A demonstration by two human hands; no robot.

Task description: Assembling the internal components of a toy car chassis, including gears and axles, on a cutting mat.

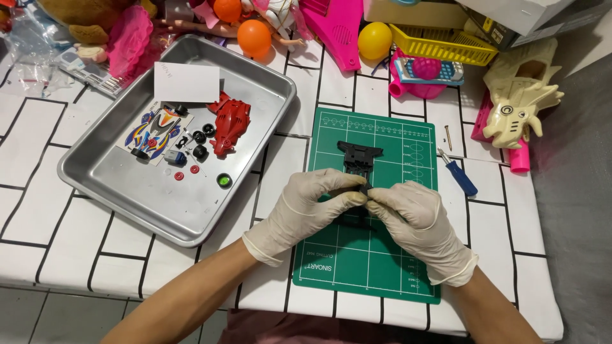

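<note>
Both my hands wear pale gloves and meet over a green cutting mat (395, 261). My left hand (306, 210) and my right hand (417, 220) pinch a small black plastic part (364, 188) between their fingertips. A black toy-car chassis (359, 156) lies on the mat just beyond the fingers, its near end under my hands. To the left a metal tray (127, 191) holds a red car body shell (228, 123), a sticker sheet (153, 132), small black wheels (199, 144), red round bits and a white card (187, 83).
A blue-handled screwdriver (459, 173) and a loose screw (448, 137) lie right of the mat. Toys crowd the far edge: orange balls (254, 36), a yellow ball (374, 39), a yellow basket (443, 43), pink pieces, a cream dragon toy (519, 95). The table edge runs close below my wrists.
</note>
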